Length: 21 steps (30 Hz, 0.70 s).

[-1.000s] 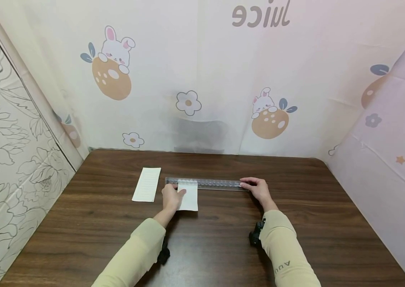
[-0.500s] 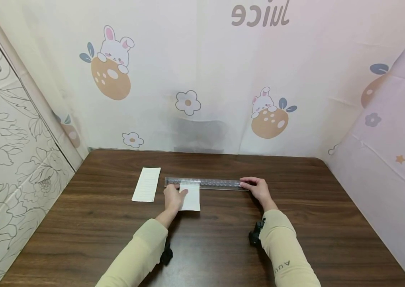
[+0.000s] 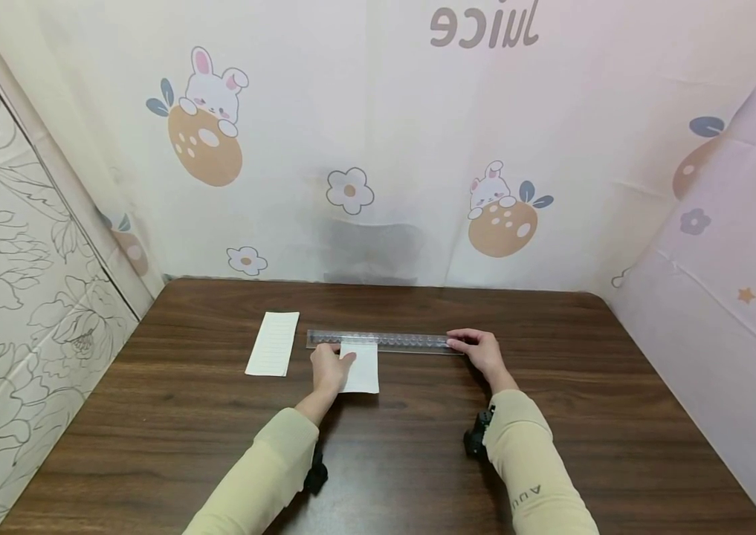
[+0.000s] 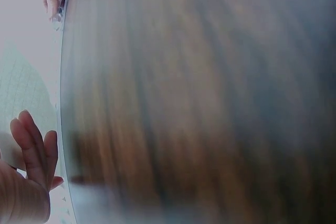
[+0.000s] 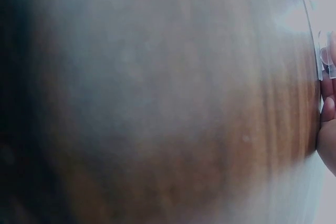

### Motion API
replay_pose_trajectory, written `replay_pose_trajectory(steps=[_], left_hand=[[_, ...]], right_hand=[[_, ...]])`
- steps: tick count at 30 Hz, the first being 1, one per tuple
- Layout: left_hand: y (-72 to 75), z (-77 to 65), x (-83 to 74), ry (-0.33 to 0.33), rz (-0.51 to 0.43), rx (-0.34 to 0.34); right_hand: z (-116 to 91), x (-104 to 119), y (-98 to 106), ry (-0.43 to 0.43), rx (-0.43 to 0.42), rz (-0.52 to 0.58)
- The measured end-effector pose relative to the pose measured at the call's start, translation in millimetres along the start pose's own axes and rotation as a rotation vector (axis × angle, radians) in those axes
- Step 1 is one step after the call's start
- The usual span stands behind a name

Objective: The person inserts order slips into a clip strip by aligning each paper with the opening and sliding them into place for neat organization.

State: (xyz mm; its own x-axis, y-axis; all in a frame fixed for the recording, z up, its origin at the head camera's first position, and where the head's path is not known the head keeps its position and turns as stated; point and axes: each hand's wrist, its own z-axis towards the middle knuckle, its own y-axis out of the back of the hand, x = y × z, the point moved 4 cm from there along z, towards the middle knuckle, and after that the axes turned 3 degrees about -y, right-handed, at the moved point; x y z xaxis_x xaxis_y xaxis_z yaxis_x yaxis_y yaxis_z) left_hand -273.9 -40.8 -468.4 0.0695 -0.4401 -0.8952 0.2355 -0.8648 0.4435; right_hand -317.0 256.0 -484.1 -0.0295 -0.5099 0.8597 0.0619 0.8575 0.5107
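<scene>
A long clear plastic strip (image 3: pixel 418 342) with a row of rounded bumps lies crosswise on the table. My right hand (image 3: pixel 481 352) grips its right end between thumb and fingers. In the right wrist view, the strip's clear end (image 5: pixel 324 59) shows at the right edge, by my fingers. My left hand (image 3: pixel 328 368) pinches a small white sheet of paper (image 3: pixel 360 368) by its left side, thumb on top. The sheet's far edge meets the strip left of its middle. In the left wrist view, my left hand (image 4: pixel 32 169) has its fingers extended near the strip.
A lined paper slip (image 3: pixel 273 344) lies left of the strip on the brown wooden table (image 3: pixel 404 453). Behind the table hangs a printed curtain (image 3: pixel 404 134). Black wrist cameras (image 3: pixel 478 433) sit under both cuffs.
My left hand has slid the small sheet a little to the right along the strip. My right hand stays at the strip's right end.
</scene>
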Motion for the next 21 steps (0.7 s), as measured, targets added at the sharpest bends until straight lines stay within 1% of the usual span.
replay_pose_trajectory(steps=[6,10,14,21], left_hand=[[-4.6,-1.0,-0.7,0.008,0.001,0.006],[-7.8,-1.9,-2.2,0.019,-0.013,0.009],[-11.5,-1.8,-2.8,0.013,-0.014,0.007],[-16.4,-3.0,-2.7,0.015,-0.018,0.014]], right_hand=[[0.6,-1.3,-0.4,-0.010,-0.003,0.007],[0.8,-0.9,-0.2,0.001,-0.003,0.000],[0.8,-0.9,-0.1,0.006,0.000,-0.008],[-0.1,-1.3,-0.1,-0.024,0.003,0.003]])
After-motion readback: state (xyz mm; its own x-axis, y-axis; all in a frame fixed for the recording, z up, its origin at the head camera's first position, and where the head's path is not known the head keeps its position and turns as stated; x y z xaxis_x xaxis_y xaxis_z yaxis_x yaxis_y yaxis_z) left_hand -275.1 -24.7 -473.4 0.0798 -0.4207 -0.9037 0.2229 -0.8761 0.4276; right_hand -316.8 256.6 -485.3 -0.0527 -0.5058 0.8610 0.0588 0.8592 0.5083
